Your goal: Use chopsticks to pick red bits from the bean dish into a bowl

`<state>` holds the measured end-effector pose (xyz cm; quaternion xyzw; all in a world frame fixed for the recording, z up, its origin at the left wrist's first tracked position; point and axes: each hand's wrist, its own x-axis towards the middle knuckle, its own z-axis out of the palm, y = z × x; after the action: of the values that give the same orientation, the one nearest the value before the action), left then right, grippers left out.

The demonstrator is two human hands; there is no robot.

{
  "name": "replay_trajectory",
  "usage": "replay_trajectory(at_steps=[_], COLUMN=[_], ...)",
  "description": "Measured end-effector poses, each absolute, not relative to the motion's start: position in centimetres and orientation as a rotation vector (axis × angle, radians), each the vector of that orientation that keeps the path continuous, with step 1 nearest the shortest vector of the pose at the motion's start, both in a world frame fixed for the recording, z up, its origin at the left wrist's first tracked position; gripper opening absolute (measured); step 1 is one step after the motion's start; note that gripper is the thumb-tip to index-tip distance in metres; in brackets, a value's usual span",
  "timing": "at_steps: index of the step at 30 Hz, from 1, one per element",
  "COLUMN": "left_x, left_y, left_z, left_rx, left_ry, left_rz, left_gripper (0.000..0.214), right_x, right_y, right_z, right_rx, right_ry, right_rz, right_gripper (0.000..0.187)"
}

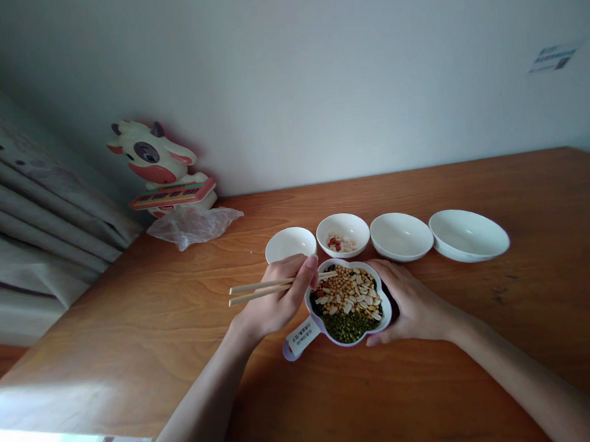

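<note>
In my left hand (278, 294) is a pair of light wooden chopsticks (259, 289), fingers pinched round them. Their tips reach over the upper part of a purple-rimmed, lobed bowl with a short handle (323, 329). Inside lie green beans (349, 326), yellow beans (339, 284), pale peanut halves (357, 302), and some dark and reddish pieces. Whether the tips pinch anything is too small to tell. My right hand (414, 305) clasps the bowl's right side, thumb near the front and fingers behind. Beyond it, a white bowl (343, 227) contains a few pale and red pieces.
More white bowls stand in the same row: one at left (290, 242), partly behind my left hand, and two at right (402, 234) (468, 234). A cow-shaped toy keyboard (164, 165) and a clear plastic bag (194, 226) sit at back left, near a curtain (41, 236).
</note>
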<state>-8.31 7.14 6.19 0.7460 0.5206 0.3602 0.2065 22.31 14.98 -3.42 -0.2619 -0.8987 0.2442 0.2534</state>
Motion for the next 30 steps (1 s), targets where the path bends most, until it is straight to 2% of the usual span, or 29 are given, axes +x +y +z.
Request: replay_trajectory(at_steps=[7,30], left_x=[-8.0,-8.0], left_y=[6.5,6.6], left_z=[7.4,7.4], left_rx=[2.209,2.176], left_ry=[1.485,1.484], left_rz=[0.816,0.765], left_gripper=[0.050,0.051], right_x=[22.3,22.3], right_y=[15.0,15.0], right_z=[-3.5,-3.4], right_rx=[-0.719,-0.725], right_ry=[-2.438,-2.439], right_rz=[0.665,0.675], right_gripper=[0.137,0.134])
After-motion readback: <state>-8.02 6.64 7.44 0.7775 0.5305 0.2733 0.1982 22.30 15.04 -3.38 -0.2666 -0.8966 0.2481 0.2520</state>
